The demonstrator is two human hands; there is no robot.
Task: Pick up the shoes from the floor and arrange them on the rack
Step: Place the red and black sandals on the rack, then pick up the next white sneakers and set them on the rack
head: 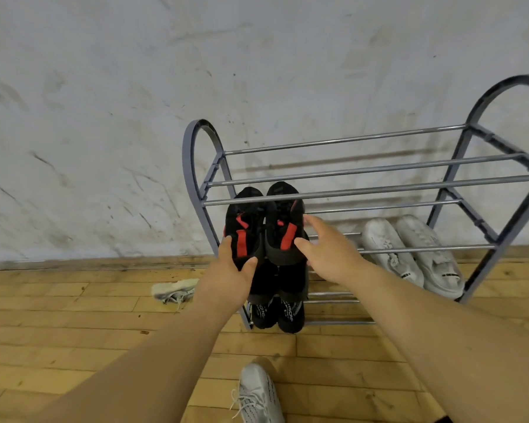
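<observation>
Left hand [231, 270] fingers [225, 245] grip black-red shoe [245, 227]; right hand [330, 251] spread.

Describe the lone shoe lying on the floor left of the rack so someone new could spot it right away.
Start at the grey metal shoe rack against the white wall. Look past its left end to the wooden floor near the baseboard. There lies a dirty off-white sneaker on its side with loose laces, alone, unlike the paired shoes on the rack.
</observation>
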